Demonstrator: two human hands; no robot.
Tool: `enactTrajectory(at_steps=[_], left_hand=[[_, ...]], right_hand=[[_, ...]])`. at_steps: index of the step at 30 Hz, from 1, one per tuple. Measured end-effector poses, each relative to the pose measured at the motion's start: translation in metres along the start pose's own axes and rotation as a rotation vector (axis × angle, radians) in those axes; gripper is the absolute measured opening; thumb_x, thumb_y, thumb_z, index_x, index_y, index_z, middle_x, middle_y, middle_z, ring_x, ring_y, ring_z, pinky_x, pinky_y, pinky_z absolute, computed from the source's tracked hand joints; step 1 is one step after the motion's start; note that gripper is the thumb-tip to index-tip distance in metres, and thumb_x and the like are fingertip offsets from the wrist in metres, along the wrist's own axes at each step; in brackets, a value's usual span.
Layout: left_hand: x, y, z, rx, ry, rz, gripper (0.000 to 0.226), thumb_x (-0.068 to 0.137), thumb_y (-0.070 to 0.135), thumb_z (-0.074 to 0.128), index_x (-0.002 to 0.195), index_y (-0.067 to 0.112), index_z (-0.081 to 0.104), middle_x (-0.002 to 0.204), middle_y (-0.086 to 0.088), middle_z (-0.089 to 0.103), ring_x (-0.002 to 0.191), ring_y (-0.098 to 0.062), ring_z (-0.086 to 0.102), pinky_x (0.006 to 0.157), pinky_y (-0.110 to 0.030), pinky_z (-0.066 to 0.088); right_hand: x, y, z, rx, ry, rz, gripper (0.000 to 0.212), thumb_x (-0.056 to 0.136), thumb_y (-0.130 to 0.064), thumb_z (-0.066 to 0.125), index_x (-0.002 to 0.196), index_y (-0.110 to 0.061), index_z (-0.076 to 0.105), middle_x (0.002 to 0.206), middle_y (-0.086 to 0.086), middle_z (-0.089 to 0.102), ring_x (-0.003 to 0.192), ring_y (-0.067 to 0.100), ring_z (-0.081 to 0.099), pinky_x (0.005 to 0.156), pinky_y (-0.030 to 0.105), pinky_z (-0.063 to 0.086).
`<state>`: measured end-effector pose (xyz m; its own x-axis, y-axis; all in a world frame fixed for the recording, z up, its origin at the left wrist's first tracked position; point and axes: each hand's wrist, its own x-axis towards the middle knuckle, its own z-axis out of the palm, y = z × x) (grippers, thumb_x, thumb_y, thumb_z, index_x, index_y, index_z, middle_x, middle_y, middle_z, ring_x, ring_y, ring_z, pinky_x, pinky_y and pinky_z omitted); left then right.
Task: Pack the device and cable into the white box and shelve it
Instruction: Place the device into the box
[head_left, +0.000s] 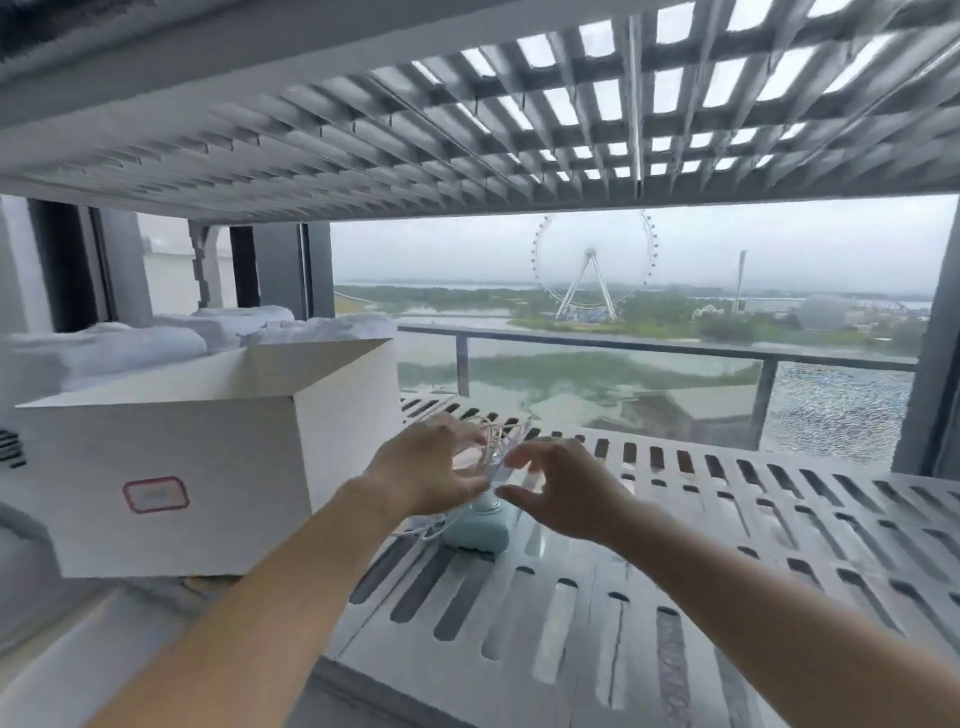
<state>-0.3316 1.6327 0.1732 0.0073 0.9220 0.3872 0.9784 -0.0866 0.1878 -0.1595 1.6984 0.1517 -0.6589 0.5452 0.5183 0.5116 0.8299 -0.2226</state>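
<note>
A small mint-green device (475, 530) stands upright on the slotted grey shelf (727, 519), just right of the white box. A thin white cable (500, 439) is looped in a blurred bundle over the device's top, and one strand trails down at its left foot. My left hand (431, 475) is curled around that bundle from the left. From the right, my right hand (566, 491) comes in with fingers apart, and its fingertips are at the bundle. The white box (171, 467) has an open top and a red-framed label on its front.
White wrapped bundles (156, 338) lie behind the box at the back left. Another slotted shelf (363, 130) hangs low overhead. The shelf's right upright (930, 338) stands at the far right. Behind the shelf is a window with a balcony railing (623, 345).
</note>
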Motion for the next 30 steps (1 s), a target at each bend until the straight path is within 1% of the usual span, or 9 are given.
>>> enactTrajectory(at_steps=[2, 6, 10, 14, 19, 22, 25, 28, 30], left_hand=[[-0.004, -0.003, 0.011, -0.033, -0.017, -0.036, 0.057, 0.076, 0.047, 0.065, 0.128, 0.033, 0.047, 0.137, 0.004, 0.047, 0.123, -0.014, 0.045, 0.103, -0.038, 0.040], [-0.005, -0.007, 0.023, -0.115, -0.001, -0.080, 0.055, 0.083, 0.046, 0.056, 0.135, 0.035, 0.040, 0.140, 0.003, 0.044, 0.126, -0.015, 0.043, 0.106, -0.034, 0.035], [-0.002, -0.007, 0.029, -0.083, 0.010, -0.124, 0.053, 0.084, 0.041, 0.057, 0.134, 0.036, 0.040, 0.136, 0.003, 0.051, 0.118, -0.018, 0.049, 0.099, -0.030, 0.037], [0.002, -0.008, 0.033, -0.038, 0.019, -0.190, 0.049, 0.085, 0.042, 0.056, 0.132, 0.033, 0.044, 0.128, -0.004, 0.055, 0.110, -0.021, 0.054, 0.094, -0.031, 0.042], [0.005, -0.007, 0.033, 0.017, 0.019, -0.282, 0.047, 0.087, 0.041, 0.053, 0.132, 0.034, 0.041, 0.126, -0.009, 0.050, 0.103, -0.026, 0.057, 0.090, -0.035, 0.046], [0.006, -0.004, 0.029, 0.029, 0.016, -0.274, 0.047, 0.087, 0.041, 0.056, 0.131, 0.031, 0.044, 0.128, -0.008, 0.049, 0.107, -0.025, 0.056, 0.092, -0.037, 0.046], [0.007, 0.002, 0.021, 0.025, 0.057, -0.222, 0.046, 0.084, 0.042, 0.060, 0.127, 0.029, 0.051, 0.131, -0.005, 0.048, 0.115, -0.022, 0.052, 0.098, -0.035, 0.043], [0.009, 0.012, 0.006, 0.015, 0.133, -0.154, 0.041, 0.082, 0.040, 0.065, 0.119, 0.025, 0.057, 0.128, -0.004, 0.052, 0.113, -0.020, 0.053, 0.098, -0.033, 0.042], [0.010, 0.018, -0.007, 0.012, 0.186, -0.097, 0.042, 0.080, 0.034, 0.069, 0.119, 0.023, 0.058, 0.124, -0.005, 0.056, 0.110, -0.020, 0.055, 0.095, -0.033, 0.045]], right_hand=[[0.000, 0.004, 0.009, 0.021, -0.025, -0.042, 0.040, 0.079, -0.044, 0.067, 0.110, -0.018, 0.062, 0.108, 0.001, 0.068, 0.081, 0.002, 0.053, 0.068, 0.010, 0.040], [0.003, 0.009, 0.020, 0.067, -0.096, -0.019, 0.063, 0.072, -0.057, 0.067, 0.116, -0.015, 0.052, 0.113, 0.003, 0.062, 0.096, 0.015, 0.057, 0.082, 0.029, 0.050], [0.006, 0.010, 0.028, 0.107, -0.140, 0.005, 0.063, 0.060, -0.067, 0.069, 0.100, -0.027, 0.042, 0.097, -0.007, 0.053, 0.083, 0.009, 0.047, 0.067, 0.014, 0.038], [0.009, 0.011, 0.037, 0.166, -0.231, 0.127, 0.089, 0.046, -0.073, 0.069, 0.115, -0.022, 0.044, 0.104, -0.005, 0.058, 0.090, 0.012, 0.054, 0.076, 0.025, 0.046], [0.005, 0.019, 0.029, 0.177, -0.171, 0.162, 0.063, 0.041, -0.066, 0.074, 0.086, -0.031, 0.046, 0.077, -0.016, 0.055, 0.067, -0.004, 0.052, 0.050, 0.012, 0.039], [0.001, 0.029, 0.013, 0.115, -0.105, 0.137, 0.068, 0.045, -0.061, 0.077, 0.093, -0.024, 0.045, 0.082, -0.011, 0.055, 0.068, 0.001, 0.051, 0.054, 0.015, 0.043], [0.002, 0.034, -0.007, 0.132, -0.031, 0.133, 0.070, 0.049, -0.055, 0.081, 0.100, -0.019, 0.049, 0.088, -0.007, 0.059, 0.070, 0.002, 0.053, 0.056, 0.011, 0.042], [0.008, 0.030, -0.026, 0.140, 0.036, 0.089, 0.074, 0.053, -0.051, 0.081, 0.111, -0.014, 0.054, 0.093, -0.006, 0.059, 0.076, 0.008, 0.055, 0.054, 0.007, 0.040], [0.014, 0.023, -0.035, 0.136, 0.084, 0.061, 0.068, 0.054, -0.050, 0.080, 0.108, -0.014, 0.059, 0.095, -0.002, 0.063, 0.076, 0.011, 0.056, 0.054, 0.006, 0.039]])
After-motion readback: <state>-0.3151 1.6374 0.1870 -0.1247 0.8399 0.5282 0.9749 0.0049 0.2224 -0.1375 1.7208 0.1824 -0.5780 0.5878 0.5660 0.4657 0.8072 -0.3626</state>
